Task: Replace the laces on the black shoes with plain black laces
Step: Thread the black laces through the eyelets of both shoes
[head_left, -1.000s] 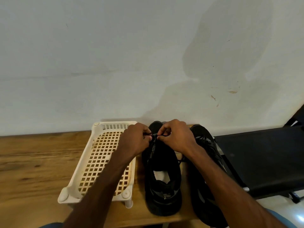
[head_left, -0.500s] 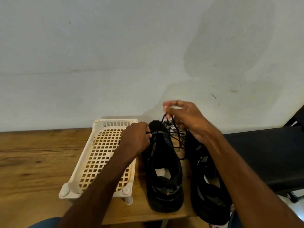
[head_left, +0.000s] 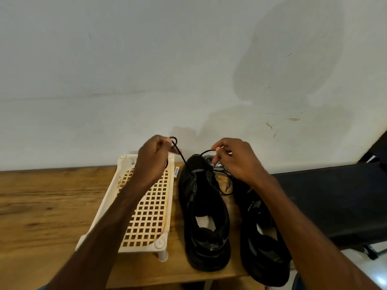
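Head view: the left hand [head_left: 155, 159] and right hand [head_left: 239, 161] each pinch an end of the black lace [head_left: 183, 161], seemingly threaded through the front eyelets of the shoe [head_left: 204, 208] beside the rack [head_left: 160, 243]. It looks like the first row; next, level both ends, then cross them.

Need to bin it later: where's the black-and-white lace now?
Head view, right of centre: the black-and-white lace lies beside the middle shoe's toe, on its right, under the right hand.

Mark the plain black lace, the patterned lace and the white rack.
plain black lace [head_left: 181, 159]: head view, middle of the taut strand.
patterned lace [head_left: 228, 183]: head view, its loose end.
white rack [head_left: 160, 243]: head view, near right corner cap.
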A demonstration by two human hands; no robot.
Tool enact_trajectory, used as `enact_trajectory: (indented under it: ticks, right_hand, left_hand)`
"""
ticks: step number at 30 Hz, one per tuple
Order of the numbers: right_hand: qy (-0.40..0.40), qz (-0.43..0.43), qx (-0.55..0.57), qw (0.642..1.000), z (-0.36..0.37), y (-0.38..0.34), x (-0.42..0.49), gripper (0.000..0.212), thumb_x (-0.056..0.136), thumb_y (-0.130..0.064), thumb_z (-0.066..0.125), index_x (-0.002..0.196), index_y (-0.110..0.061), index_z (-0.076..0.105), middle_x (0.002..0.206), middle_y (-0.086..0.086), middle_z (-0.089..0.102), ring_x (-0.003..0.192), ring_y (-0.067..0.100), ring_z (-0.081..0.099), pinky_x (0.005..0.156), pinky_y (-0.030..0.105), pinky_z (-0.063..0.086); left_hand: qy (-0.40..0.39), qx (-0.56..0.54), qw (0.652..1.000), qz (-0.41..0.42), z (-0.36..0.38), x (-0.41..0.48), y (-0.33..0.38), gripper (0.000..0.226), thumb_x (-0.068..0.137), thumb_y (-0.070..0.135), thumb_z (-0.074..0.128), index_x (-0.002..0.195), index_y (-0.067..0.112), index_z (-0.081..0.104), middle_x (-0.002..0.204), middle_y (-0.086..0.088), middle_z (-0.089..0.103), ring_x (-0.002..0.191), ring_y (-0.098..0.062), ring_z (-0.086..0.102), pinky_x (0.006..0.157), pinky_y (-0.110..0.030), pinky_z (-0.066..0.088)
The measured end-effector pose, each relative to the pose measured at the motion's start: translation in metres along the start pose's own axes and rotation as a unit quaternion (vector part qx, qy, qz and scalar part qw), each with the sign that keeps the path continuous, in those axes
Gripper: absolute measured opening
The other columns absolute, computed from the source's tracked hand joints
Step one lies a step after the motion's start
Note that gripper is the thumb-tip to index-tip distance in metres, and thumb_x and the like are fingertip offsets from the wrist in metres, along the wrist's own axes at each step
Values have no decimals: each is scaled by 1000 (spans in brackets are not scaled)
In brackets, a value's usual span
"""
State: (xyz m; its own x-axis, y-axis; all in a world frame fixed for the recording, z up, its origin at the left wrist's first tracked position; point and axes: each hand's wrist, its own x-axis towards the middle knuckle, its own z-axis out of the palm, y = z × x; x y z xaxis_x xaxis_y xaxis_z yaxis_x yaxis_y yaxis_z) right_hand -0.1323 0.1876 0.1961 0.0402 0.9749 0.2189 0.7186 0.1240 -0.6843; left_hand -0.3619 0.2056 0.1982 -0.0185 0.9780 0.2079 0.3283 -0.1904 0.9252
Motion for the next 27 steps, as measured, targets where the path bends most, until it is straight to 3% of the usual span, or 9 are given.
enact_trajectory:
  ticks: [2,4,7,10,13,17,20,22,27]
  right_hand:
    - [51,-18,-3,999,-6,-3,-2,20,105,-20,52,109,-20,71,75,-9,75,66,-3,64,63,20,42]
    - [84,-29,183,979,-13,-11,-3,21,106,-17,52,107,-15,72,75,-3,75,52,2,55,54,20,40]
    - [24,-38,546,837,-27,-28,-6,25,104,-12,48,109,-10,72,86,8,70,54,12,49,44,20,36]
    - [-48,-59,646,760,-34,-30,-9,37,98,-6,40,123,-5,68,111,14,73,84,19,66,65,27,53]
    - [-60,-58,585,807,-31,-26,-10,40,98,2,41,131,-2,63,127,19,70,111,27,70,86,33,59]
    - [1,-63,413,909,-20,-21,-14,22,103,-3,55,119,-2,69,104,14,78,94,32,76,73,35,63]
    - [29,-38,290,956,-14,-20,-19,12,102,-13,62,106,-8,72,85,7,78,66,28,75,50,26,53]
    - [34,-29,240,970,-11,-17,-20,12,101,-18,64,101,-11,73,77,5,77,52,26,69,45,20,46]
    - [45,-14,147,988,-8,-12,-20,19,98,-33,68,92,-18,76,65,-4,73,46,4,59,55,18,45]
  left_hand:
    - [32,-101,994,14,-4,-1,7,25,106,19,45,86,12,58,82,-5,76,64,-5,63,60,-27,51]
    - [56,-190,980,16,-7,-2,12,29,106,17,42,80,13,53,63,-2,66,52,-6,51,47,-17,39]
    - [40,-275,961,-19,-9,-2,12,32,105,20,42,74,15,50,50,3,45,49,-11,39,42,-21,32]
    - [-11,-147,989,-15,-8,-2,8,37,102,23,49,67,11,57,50,0,49,48,-14,43,51,-27,35]
    - [-98,162,981,52,-6,-5,-5,48,102,33,56,57,21,69,50,6,62,46,-5,55,61,-26,38]
    - [-83,336,935,75,0,-10,-15,28,93,43,66,77,27,82,81,9,78,76,-6,69,74,-23,43]
    - [-57,250,958,131,7,-13,-8,29,84,45,78,109,31,77,109,16,75,97,-3,67,82,-24,50]
    - [-104,105,981,128,15,-16,0,42,83,39,82,123,32,69,104,17,75,87,-6,72,74,-19,56]
    - [-33,-58,989,129,23,-21,12,15,93,23,74,105,16,78,82,2,78,62,-19,72,59,-27,59]
